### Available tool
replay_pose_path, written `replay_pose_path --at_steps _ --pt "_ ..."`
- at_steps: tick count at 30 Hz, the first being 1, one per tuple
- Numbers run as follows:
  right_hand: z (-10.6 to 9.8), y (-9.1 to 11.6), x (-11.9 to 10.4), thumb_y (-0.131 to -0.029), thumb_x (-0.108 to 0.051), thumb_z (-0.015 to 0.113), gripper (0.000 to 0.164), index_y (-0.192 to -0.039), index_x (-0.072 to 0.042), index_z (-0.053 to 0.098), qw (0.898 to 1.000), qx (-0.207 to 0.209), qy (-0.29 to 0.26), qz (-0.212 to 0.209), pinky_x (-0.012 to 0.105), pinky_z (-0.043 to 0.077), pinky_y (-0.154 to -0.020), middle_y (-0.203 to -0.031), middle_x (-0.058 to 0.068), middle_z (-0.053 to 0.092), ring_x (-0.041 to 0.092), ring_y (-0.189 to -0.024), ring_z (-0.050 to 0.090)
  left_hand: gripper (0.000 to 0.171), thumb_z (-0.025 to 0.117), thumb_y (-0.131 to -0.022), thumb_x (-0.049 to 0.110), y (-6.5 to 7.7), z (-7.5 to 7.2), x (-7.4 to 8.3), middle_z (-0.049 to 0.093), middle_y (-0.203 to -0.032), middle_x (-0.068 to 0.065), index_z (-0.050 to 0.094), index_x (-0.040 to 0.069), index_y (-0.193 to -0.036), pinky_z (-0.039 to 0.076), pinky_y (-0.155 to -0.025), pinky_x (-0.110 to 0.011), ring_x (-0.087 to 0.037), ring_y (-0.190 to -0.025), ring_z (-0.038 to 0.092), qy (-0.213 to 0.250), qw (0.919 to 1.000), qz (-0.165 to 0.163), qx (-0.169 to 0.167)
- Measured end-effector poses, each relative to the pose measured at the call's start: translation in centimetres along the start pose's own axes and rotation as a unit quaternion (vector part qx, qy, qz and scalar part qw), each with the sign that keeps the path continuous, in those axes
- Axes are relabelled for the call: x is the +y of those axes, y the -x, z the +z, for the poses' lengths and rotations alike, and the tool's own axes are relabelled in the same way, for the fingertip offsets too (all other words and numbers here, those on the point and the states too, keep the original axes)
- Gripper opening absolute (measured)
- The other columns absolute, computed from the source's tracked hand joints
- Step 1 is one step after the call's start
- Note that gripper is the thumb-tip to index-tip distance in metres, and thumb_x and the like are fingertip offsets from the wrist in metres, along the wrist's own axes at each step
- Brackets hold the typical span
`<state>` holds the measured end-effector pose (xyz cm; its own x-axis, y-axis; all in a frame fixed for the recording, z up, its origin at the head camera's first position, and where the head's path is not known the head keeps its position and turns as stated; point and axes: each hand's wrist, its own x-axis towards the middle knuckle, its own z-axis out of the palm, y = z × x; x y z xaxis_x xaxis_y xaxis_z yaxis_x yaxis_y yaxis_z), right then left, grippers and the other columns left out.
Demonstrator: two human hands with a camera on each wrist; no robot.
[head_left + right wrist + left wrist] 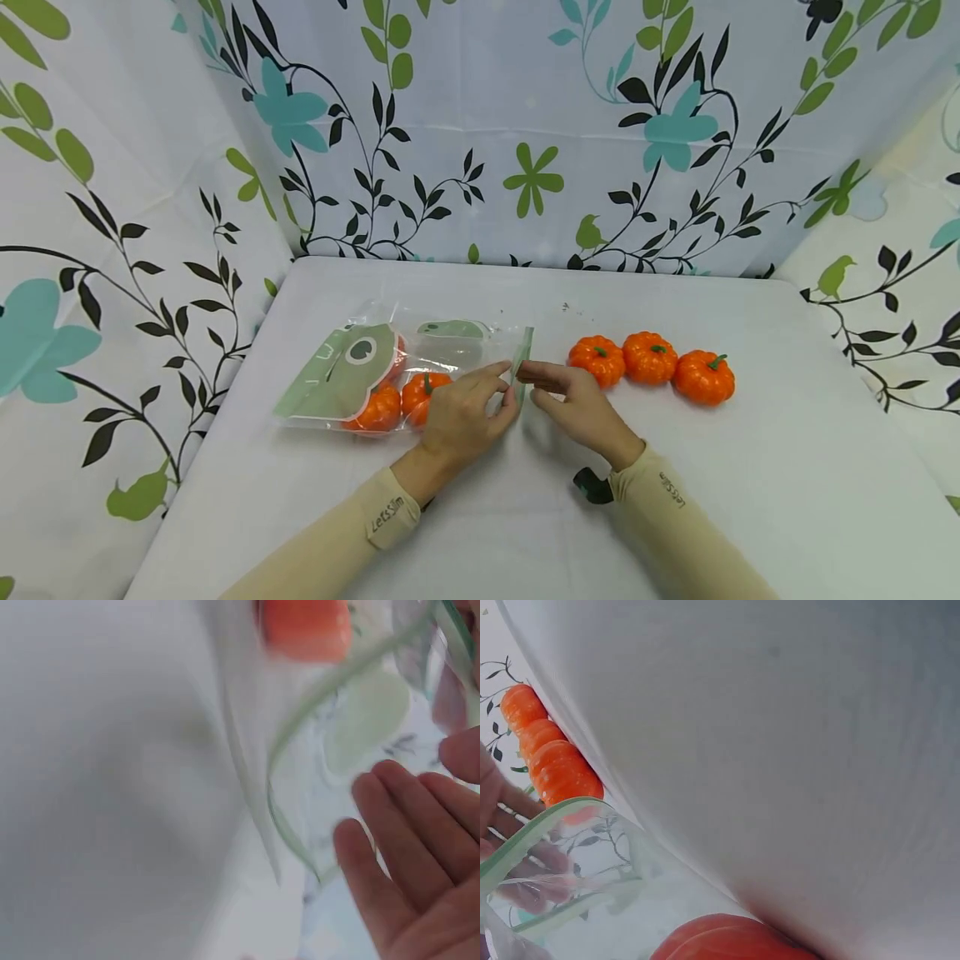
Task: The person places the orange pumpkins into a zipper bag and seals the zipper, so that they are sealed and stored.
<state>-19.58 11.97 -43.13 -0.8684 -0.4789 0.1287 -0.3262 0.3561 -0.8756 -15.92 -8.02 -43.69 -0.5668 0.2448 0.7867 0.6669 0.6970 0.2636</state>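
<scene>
A clear zip bag [311, 379] with a green cartoon face lies left of centre, several small orange pumpkins [377, 410] inside it. At the bag's right end my left hand [461, 412] pinches the green-edged rim. The mouth gapes apart in the left wrist view, where its green rim [555, 814] curves in front of the other hand. My right hand [581, 408] is beside that mouth, fingers nearly straight, holding nothing. Its fingers [409, 817] show close to the rim in the right wrist view; whether they touch it I cannot tell.
Three orange pumpkins with green stems stand in a row right of the hands: a left one [597, 362], a middle one [649, 358] and a right one [703, 378]. The white table [787, 483] meets leaf-patterned curtains [465, 125] behind and at both sides.
</scene>
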Motion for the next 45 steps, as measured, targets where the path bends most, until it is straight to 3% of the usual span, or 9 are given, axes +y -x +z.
replay_pose_path --at_steps 4,7,12,16,19,26,37,45 --pt "-2.1 0.7 -0.3 -0.091 -0.007 0.069 0.052 -0.141 -0.012 0.059 0.993 0.078 0.08 -0.048 0.05 0.047 -0.104 -0.13 0.0 0.067 0.026 -0.123 0.061 0.007 0.07 -0.085 0.011 0.0 -0.3 -0.1 0.075 -0.107 -0.013 0.07 0.004 -0.082 0.06 -0.074 -0.03 -0.024 -0.092 0.075 -0.009 0.9999 -0.006 -0.011" --pt "-3.9 0.8 -0.5 -0.082 -0.011 0.082 0.078 -0.152 -0.017 0.047 0.981 0.104 0.152 -0.068 0.052 0.042 -0.108 -0.146 0.001 0.055 0.024 -0.137 0.048 0.007 0.071 -0.084 0.011 -0.1 -0.4 -0.1 0.075 -0.107 -0.013 0.07 0.004 -0.082 0.06 -0.074 -0.031 -0.024 -0.093 0.075 -0.012 0.9998 -0.008 -0.012" --pt "-6.5 0.6 -0.4 -0.067 -0.033 0.096 0.131 -0.164 -0.024 0.008 0.968 0.083 0.236 -0.025 0.065 0.031 -0.11 -0.168 0.006 0.015 0.036 -0.151 0.021 0.006 0.071 -0.084 0.01 0.0 -0.6 -0.2 0.075 -0.107 -0.013 0.07 0.004 -0.082 0.06 -0.073 -0.031 -0.025 -0.093 0.075 -0.01 0.9998 -0.014 -0.013" --pt "-7.6 0.5 0.3 -0.06 -0.053 0.094 0.146 -0.163 -0.023 -0.005 0.962 0.055 0.267 0.023 0.068 0.022 -0.113 -0.17 0.002 0.002 0.041 -0.152 0.009 0.008 0.072 -0.084 0.01 0.0 -0.7 -0.3 0.075 -0.107 -0.013 0.07 0.003 -0.082 0.06 -0.072 -0.031 -0.025 -0.092 0.075 -0.01 0.9998 -0.014 -0.011" --pt "-7.9 0.3 0.9 -0.058 -0.055 0.094 0.149 -0.163 -0.018 -0.005 0.958 0.036 0.28 0.043 0.067 0.019 -0.115 -0.17 0.004 0.0 0.045 -0.152 0.007 0.009 0.073 -0.082 0.01 0.1 -0.6 -0.4 0.075 -0.106 -0.013 0.069 0.003 -0.082 0.06 -0.071 -0.031 -0.025 -0.091 0.075 -0.01 0.9999 -0.011 -0.007" --pt "-8.3 -0.2 2.1 -0.058 -0.049 0.096 0.146 -0.163 -0.01 0.003 0.95 0.008 0.303 0.079 0.063 0.012 -0.118 -0.167 0.016 0.014 0.048 -0.149 0.013 0.008 0.071 -0.085 0.011 0.2 -0.7 -0.4 0.075 -0.107 -0.013 0.07 0.003 -0.083 0.06 -0.071 -0.029 -0.024 -0.091 0.075 -0.006 0.9996 -0.02 -0.017" --pt "-8.7 -0.9 3.4 -0.061 -0.045 0.096 0.127 -0.157 0.001 0.026 0.929 -0.006 0.365 0.066 0.058 0.005 -0.121 -0.158 0.023 0.035 0.04 -0.147 0.027 0.009 0.074 -0.083 0.012 0.1 -0.7 -0.3 0.075 -0.107 -0.013 0.071 0.003 -0.083 0.06 -0.071 -0.03 -0.025 -0.092 0.075 -0.002 0.9996 -0.023 -0.015" --pt "-8.9 -0.8 4.0 -0.067 -0.042 0.093 0.113 -0.154 0.001 0.034 0.923 -0.02 0.376 0.083 0.06 0.008 -0.12 -0.151 0.023 0.045 0.04 -0.141 0.036 0.009 0.072 -0.083 0.012 0.1 -0.5 -0.2 0.076 -0.107 -0.012 0.071 0.004 -0.081 0.06 -0.073 -0.029 -0.024 -0.094 0.075 -0.005 0.9996 -0.022 -0.016"
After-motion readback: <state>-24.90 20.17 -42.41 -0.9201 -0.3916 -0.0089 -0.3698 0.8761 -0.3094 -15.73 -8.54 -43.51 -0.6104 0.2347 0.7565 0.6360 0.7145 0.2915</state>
